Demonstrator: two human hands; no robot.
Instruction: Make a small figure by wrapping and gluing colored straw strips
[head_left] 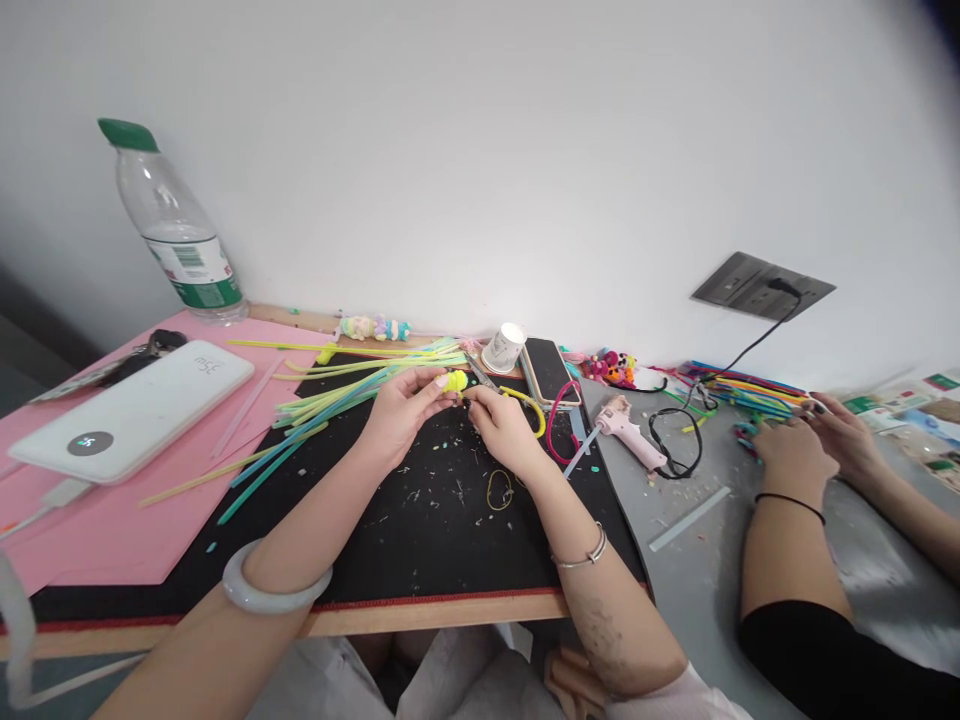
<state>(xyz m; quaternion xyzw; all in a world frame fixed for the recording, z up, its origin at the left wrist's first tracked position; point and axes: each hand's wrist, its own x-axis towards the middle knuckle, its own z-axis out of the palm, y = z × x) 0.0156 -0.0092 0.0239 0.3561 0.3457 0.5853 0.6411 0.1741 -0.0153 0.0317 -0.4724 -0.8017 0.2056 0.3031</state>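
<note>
Left hand (405, 415) pinches a short, bright-yellow fuzzy coil (454, 381) above a black mat with red edging (427, 540)

The left grip is closed on the yellow coil, thumb and fingertips squeezing its side, near the mat's far edge. The right hand (501, 428) is just beside it, fingers bent in toward the coil; whether that grip grasps anything, I cannot tell. Grey metal blades (482, 374) lie just beyond the right fingers, and a curved yellow loop (535, 408) shows beside that hand.

A fan of yellow, green and blue fuzzy stems (330, 402) spreads to the left of the hands, partly over a pink sheet (142, 530) bearing a white, rounded power bank (142, 405). Behind the hands stand a white paper cup (504, 348) and, next to it, a dark-screened phone (551, 373). Right of the mat, a pale pink glue gun (631, 436) rests on the grey desk (697, 570). Farther right, a co-worker's hands (795, 450) touch a multicoloured bundle of stems (757, 393).
</note>
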